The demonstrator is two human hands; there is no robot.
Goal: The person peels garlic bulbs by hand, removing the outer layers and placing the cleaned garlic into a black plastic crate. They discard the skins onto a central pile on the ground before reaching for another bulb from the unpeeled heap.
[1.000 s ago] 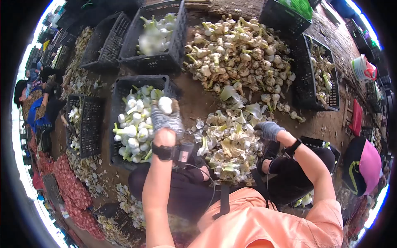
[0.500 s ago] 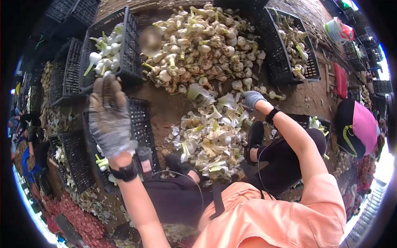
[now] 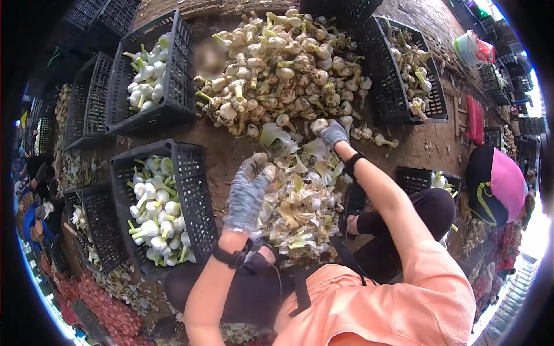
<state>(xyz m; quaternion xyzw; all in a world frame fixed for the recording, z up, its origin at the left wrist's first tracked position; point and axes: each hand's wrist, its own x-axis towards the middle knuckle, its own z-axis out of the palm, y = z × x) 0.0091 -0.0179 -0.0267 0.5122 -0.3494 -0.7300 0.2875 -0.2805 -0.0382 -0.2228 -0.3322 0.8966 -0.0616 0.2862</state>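
My right hand point(image 3: 333, 134), in a grey glove, is closed on a garlic bulb point(image 3: 318, 126) at the front edge of the large garlic pile point(image 3: 288, 63). My left hand point(image 3: 249, 193), in a soiled grey glove, hovers at the left of the peelings heap point(image 3: 303, 207). Its fingers are curved, with a gap to the thumb, and I see nothing between them. Left of that hand a black crate point(image 3: 196, 190) holds cleaned white garlic bulbs point(image 3: 158, 213) with green stems.
Another black crate point(image 3: 179, 63) with cleaned garlic stands at the upper left. At the upper right, a crate point(image 3: 392, 86) holds untrimmed garlic. A pink and black cushion point(image 3: 506, 183) lies at the right, near a red stool point(image 3: 474, 120). Other people work at the far left.
My left hand has moved right and down from the upper-left crate to beside the peelings. My right hand has shifted slightly left and now grips a garlic bulb.
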